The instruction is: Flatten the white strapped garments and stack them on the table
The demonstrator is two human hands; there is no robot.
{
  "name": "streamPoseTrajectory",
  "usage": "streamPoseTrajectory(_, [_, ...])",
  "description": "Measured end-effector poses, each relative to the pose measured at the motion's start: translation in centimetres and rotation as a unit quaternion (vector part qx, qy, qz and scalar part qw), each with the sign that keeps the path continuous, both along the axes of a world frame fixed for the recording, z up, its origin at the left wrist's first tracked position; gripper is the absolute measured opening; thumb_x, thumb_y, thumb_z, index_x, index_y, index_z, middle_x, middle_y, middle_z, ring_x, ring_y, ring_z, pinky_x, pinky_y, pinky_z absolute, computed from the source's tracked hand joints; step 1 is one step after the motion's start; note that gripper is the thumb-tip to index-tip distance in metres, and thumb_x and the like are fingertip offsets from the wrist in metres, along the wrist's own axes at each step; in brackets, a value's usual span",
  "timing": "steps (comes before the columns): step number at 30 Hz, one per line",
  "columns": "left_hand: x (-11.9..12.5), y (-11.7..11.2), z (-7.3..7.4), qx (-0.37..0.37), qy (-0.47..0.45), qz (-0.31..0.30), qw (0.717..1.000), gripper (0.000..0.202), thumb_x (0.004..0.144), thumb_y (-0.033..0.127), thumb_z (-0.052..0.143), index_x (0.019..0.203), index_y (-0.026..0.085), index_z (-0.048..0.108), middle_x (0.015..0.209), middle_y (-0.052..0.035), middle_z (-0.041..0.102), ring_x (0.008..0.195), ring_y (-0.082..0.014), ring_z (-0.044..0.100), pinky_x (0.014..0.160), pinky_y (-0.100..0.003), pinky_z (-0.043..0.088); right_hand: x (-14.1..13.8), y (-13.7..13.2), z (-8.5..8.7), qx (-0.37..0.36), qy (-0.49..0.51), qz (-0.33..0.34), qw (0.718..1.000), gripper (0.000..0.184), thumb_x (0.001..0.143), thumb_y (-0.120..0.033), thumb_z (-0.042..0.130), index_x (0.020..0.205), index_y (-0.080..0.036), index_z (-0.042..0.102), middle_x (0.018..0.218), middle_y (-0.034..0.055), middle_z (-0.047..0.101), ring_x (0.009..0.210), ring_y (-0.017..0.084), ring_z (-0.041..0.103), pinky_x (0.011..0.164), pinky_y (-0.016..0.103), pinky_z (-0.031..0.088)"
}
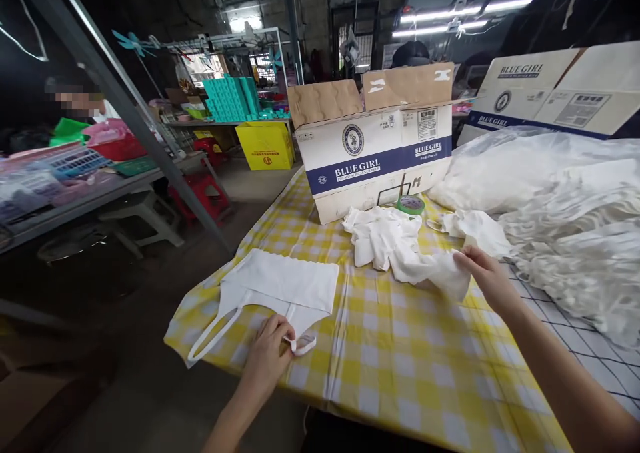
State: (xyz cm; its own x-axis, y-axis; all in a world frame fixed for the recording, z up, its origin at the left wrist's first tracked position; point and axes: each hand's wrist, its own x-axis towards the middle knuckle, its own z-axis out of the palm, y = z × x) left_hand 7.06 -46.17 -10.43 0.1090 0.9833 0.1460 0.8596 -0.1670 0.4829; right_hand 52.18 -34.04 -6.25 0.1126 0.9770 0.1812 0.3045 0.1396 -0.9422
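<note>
A white strapped camisole (280, 279) lies flat on the yellow checked tablecloth (390, 366), its straps toward me. My left hand (273, 346) is at its near edge, fingers closed on one shoulder strap; the other strap loops out to the left. My right hand (483, 273) pinches the edge of a white garment (435, 273) and holds it partly off the table. That garment trails left into a crumpled heap of white garments (383, 236), and where one piece ends and the other begins I cannot tell.
Behind the heap stands an open carton (373, 153), with a roll of green tape (411, 204) before it. A large pile of white garments (575, 239) fills the right side. A metal post (165, 153) rises at the left. Another person (83, 99) sits beyond it.
</note>
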Motion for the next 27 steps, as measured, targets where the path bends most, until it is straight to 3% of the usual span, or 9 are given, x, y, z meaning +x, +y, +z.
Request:
streamPoseTrajectory(5, [-1.1,-1.6,2.2,-0.067,-0.060,-0.071,0.993,0.032,0.066,0.006,0.046,0.091,0.024,0.053,0.103,-0.0028,0.056,0.117,-0.0212,0.043,0.095,-0.037,0.038,-0.2,-1.3,-1.1,-0.039,-0.066,0.029,0.997,0.028,0.077,-0.047,0.057,0.073,-0.020,0.053,0.066,0.0001,0.051,0.060,0.014,0.045,0.052,0.025,0.036])
streamPoseTrajectory(8, [-2.5,-3.0,3.1,-0.102,-0.062,-0.064,0.991,0.055,0.067,0.007,0.049,0.117,0.028,0.045,0.099,-0.0018,0.057,0.106,-0.0190,0.051,0.093,-0.035,0.040,0.2,-1.7,-1.7,-0.050,-0.068,0.040,0.996,0.030,0.077,-0.049,0.056,0.076,-0.019,0.054,0.068,0.0006,0.052,0.061,0.014,0.046,0.052,0.025,0.037])
streamPoseTrajectory(10, [-3.1,-3.8,3.3,-0.123,-0.059,-0.067,0.988,0.059,0.069,0.013,0.054,0.124,0.030,0.041,0.104,-0.0026,0.054,0.102,-0.0182,0.052,0.091,-0.033,0.042,0.5,-1.8,-1.8,-0.052,-0.059,0.034,0.996,0.030,0.078,-0.049,0.056,0.078,-0.019,0.054,0.069,0.0008,0.052,0.062,0.014,0.046,0.052,0.025,0.037])
streamPoseTrajectory(12, [-3.3,-4.3,3.2,-0.124,-0.045,-0.077,0.988,0.047,0.070,0.022,0.059,0.116,0.029,0.049,0.112,-0.0041,0.051,0.109,-0.0205,0.049,0.092,-0.033,0.042,0.6,-1.9,-1.9,-0.052,-0.054,0.028,0.997,0.029,0.078,-0.049,0.056,0.079,-0.019,0.054,0.071,0.0009,0.053,0.063,0.014,0.047,0.052,0.025,0.037])
streamPoseTrajectory(15, [-3.2,-5.0,2.5,-0.092,0.000,-0.063,0.994,0.017,0.071,0.033,0.061,0.086,0.025,0.061,0.119,-0.0051,0.048,0.120,-0.0260,0.040,0.096,-0.038,0.039,0.6,-2.1,-2.0,-0.059,-0.069,0.038,0.995,0.028,0.077,-0.048,0.057,0.081,-0.020,0.056,0.072,0.0015,0.055,0.064,0.015,0.048,0.053,0.025,0.038])
streamPoseTrajectory(17, [-3.2,-5.4,2.1,-0.060,0.031,-0.038,0.997,0.016,0.074,0.038,0.059,0.070,0.022,0.059,0.116,-0.0055,0.050,0.122,-0.0278,0.038,0.097,-0.041,0.038,0.8,-2.3,-2.2,-0.061,-0.080,0.049,0.994,0.028,0.075,-0.047,0.059,0.082,-0.020,0.058,0.072,0.0021,0.057,0.063,0.015,0.049,0.052,0.026,0.038])
streamPoseTrajectory(20, [-3.1,-6.1,1.9,-0.004,0.046,-0.009,0.999,0.020,0.079,0.037,0.052,0.068,0.022,0.058,0.107,-0.0064,0.054,0.118,-0.0269,0.042,0.095,-0.040,0.039,1.2,-2.6,-2.2,-0.043,-0.041,0.054,0.997,0.023,0.074,-0.043,0.063,0.081,-0.021,0.061,0.072,0.0048,0.058,0.062,0.017,0.050,0.050,0.027,0.038])
streamPoseTrajectory(23, [-1.4,-6.2,2.0,0.039,0.014,0.004,0.999,0.014,0.082,0.032,0.049,0.083,0.023,0.059,0.107,-0.0070,0.055,0.113,-0.0243,0.047,0.092,-0.037,0.042,1.1,-3.1,-1.0,-0.010,0.035,0.038,0.999,0.017,0.073,-0.038,0.065,0.078,-0.022,0.062,0.070,0.0057,0.055,0.062,0.016,0.050,0.050,0.028,0.037])
streamPoseTrajectory(27, [3.9,-4.3,1.6,0.055,-0.050,-0.042,0.996,0.018,0.085,0.027,0.045,0.100,0.023,0.055,0.109,-0.0073,0.054,0.110,-0.0221,0.049,0.092,-0.037,0.043,-0.7,-4.5,2.9,0.041,0.113,0.011,0.993,0.018,0.072,-0.037,0.067,0.078,-0.023,0.059,0.070,0.0009,0.053,0.061,0.014,0.048,0.055,0.026,0.039])
